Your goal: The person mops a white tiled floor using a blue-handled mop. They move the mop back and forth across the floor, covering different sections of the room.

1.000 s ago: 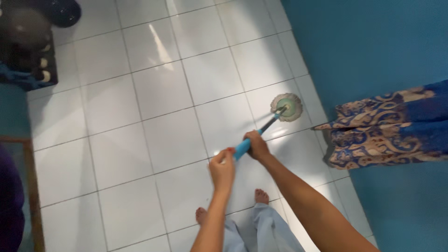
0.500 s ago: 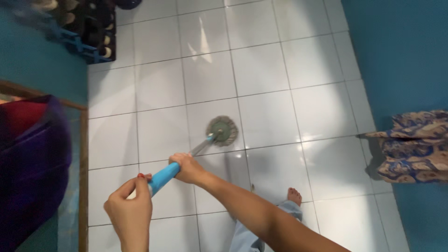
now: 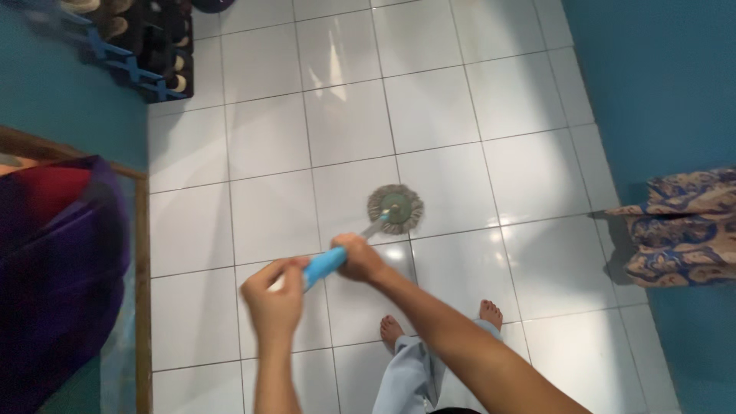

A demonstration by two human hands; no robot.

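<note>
Biggest thing here is the white tiled floor, glossy with light patches, boxed in by a blue wall on the right. A purple cloth hangs on the near left, a patterned blue-and-tan curtain on the right, and a blue shoe rack sits far left. The mop runs slanted from the hands out to its round head, flat on the tiles near the middle. The right hand is wrapped tight around the blue grip, the left hand pinches the handle's end with curled fingers. Two bare feet stand close below.
</note>
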